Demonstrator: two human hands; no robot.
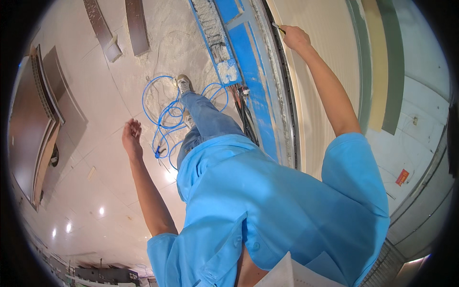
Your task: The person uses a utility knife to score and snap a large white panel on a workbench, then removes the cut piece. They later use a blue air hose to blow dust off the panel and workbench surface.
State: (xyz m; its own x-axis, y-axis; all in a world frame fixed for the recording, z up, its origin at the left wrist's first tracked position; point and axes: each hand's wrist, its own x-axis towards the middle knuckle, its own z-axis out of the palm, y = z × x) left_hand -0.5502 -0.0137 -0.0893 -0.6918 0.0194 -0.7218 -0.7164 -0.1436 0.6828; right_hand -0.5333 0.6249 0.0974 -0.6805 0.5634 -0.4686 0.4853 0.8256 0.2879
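Observation:
My right hand (295, 38) is closed round a small knife-like tool (279, 28) with a silver blade and a yellow and black handle. Its tip lies at the dark edge strip along a long cream panel (320, 62); whether it touches the strip I cannot tell. That arm reaches out over the panel. My left hand (132, 136) hangs free above the floor at my left side, holding nothing, its fingers loosely bent and apart.
Beside the panel runs a blue machine frame (244, 45), dusted with shavings. A coiled blue hose (168, 115) lies round my feet. Dark brown strips (137, 28) lie on the dusty floor, and brown boards (31, 129) stand stacked at far left. Green and yellow strips (392, 62) edge the right.

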